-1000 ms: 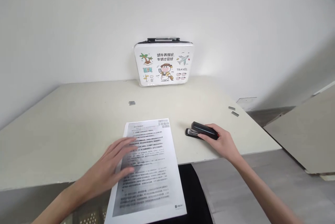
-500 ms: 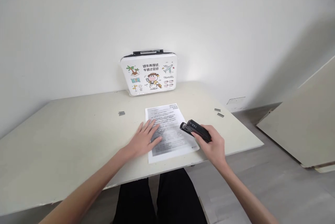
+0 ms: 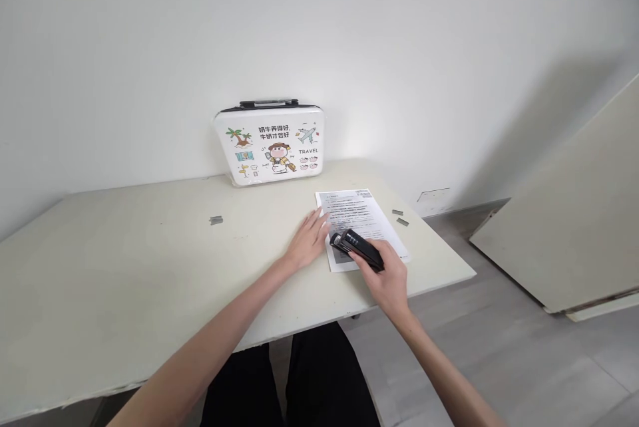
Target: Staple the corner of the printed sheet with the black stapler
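Note:
A black stapler (image 3: 360, 247) is gripped in my right hand (image 3: 392, 277), its jaws apart and its front end pointing left over the paper. Beneath it lies a printed sheet of paper (image 3: 357, 214), with part of its lower right hidden by the stapler and hand. My left hand (image 3: 308, 241) rests flat at the left edge of the sheet, fingers stretched out and touching it. Whether more than one sheet lies there I cannot tell.
A white cartoon-printed case (image 3: 272, 144) stands against the wall at the back of the table (image 3: 124, 267). Small grey staple strips (image 3: 216, 220) lie left of centre, and more staple strips (image 3: 400, 217) lie right of the paper. A pale panel (image 3: 564, 227) stands beyond the table's right edge.
The paper has slid to the right and away from me, with my left hand moving along at its edge. The stapler stays in my right hand; the view has shifted slightly right.

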The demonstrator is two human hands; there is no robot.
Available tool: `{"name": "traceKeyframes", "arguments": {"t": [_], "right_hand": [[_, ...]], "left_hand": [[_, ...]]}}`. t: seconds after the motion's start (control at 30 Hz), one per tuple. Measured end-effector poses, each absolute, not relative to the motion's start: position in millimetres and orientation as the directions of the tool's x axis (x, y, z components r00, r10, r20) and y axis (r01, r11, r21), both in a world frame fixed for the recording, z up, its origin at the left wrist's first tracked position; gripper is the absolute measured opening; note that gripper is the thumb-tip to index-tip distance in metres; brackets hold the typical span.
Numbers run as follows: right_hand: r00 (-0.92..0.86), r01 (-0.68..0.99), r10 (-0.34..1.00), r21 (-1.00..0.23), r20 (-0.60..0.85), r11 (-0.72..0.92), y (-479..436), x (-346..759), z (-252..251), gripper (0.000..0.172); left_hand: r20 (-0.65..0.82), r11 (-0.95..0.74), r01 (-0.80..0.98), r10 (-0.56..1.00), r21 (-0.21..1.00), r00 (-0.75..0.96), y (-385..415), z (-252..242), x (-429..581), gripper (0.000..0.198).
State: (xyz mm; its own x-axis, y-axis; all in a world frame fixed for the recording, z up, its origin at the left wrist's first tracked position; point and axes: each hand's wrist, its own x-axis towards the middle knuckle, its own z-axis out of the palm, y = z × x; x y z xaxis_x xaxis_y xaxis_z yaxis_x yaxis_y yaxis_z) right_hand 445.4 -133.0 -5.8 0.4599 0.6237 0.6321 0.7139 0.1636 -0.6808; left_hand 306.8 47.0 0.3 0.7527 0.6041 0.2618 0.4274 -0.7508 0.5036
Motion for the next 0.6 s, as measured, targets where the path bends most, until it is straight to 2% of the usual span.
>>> {"name": "traceKeyframes", "arguments": {"t": [0.1, 0.37, 0.5, 0.6], "right_hand": [[0.444, 0.680, 0.682, -0.714, 0.581, 0.165, -133.0, 447.2, -4.7, 0.027], [0.214, 0.542, 0.893, -0.809, 0.396, 0.229, -117.0, 395.5, 3.4, 0.026], [0.066, 0.489, 0.934, -0.827, 0.351, 0.276, -95.3, 343.4, 5.9, 0.027], [0.036, 0.476, 0.939, -0.832, 0.342, 0.284, -82.2, 318.9, 5.4, 0.027]], "left_hand": [[0.252, -0.644, 0.435, 0.698, 0.629, 0.670, 28.5, 6.0, 259.8, 0.051], [0.141, -0.425, 0.478, 0.842, 0.769, 0.521, -28.8, 29.0, 123.9, 0.046], [0.152, -0.301, 0.375, 0.913, 0.877, 0.377, -33.5, 25.1, 91.3, 0.044], [0.157, -0.232, 0.278, 0.951, 0.932, 0.267, -36.9, 25.1, 85.0, 0.041]]}}
